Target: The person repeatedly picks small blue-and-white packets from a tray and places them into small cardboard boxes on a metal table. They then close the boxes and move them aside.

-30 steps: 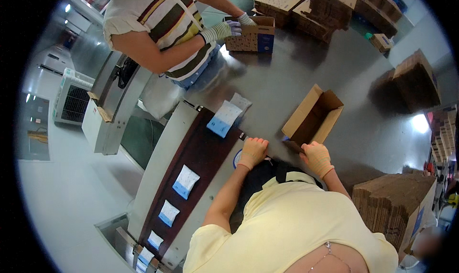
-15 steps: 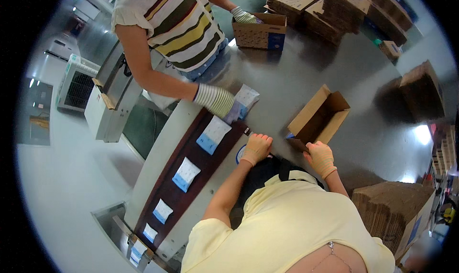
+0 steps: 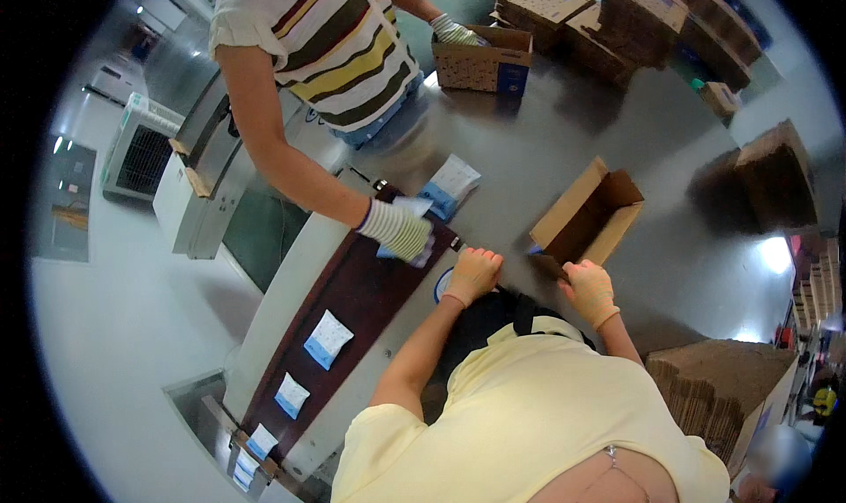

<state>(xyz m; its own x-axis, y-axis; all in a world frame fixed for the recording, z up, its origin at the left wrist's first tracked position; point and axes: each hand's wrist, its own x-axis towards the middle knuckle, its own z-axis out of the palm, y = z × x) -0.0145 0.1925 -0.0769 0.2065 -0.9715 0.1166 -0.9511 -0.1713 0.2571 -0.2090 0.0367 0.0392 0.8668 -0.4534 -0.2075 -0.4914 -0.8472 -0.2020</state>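
An open cardboard box (image 3: 573, 208) lies on the steel table in front of me, its inside bare. My right hand (image 3: 589, 291) is closed on the near edge of this box. To its left, my left hand (image 3: 476, 276) rests at the table's near edge beside the conveyor end, fingers curled; whatever is under them is hidden. White-and-blue packets lie on the dark conveyor belt (image 3: 352, 278), one of them a packet (image 3: 329, 339) midway along. Another packet (image 3: 451, 186) sits on the table past the belt's end.
Across the belt, a co-worker's striped-gloved hand (image 3: 397, 231) covers part of a packet; their other glove reaches into a printed carton (image 3: 480, 67). Flattened cartons (image 3: 546, 0) are stacked at the back. More cardboard stacks (image 3: 718, 388) stand at my right, and another (image 3: 775, 172) farther right.
Packets have travelled along the belt toward the table. The co-worker's near glove has drawn back from the packet on the table to one on the belt. My hands and the box have stayed put.
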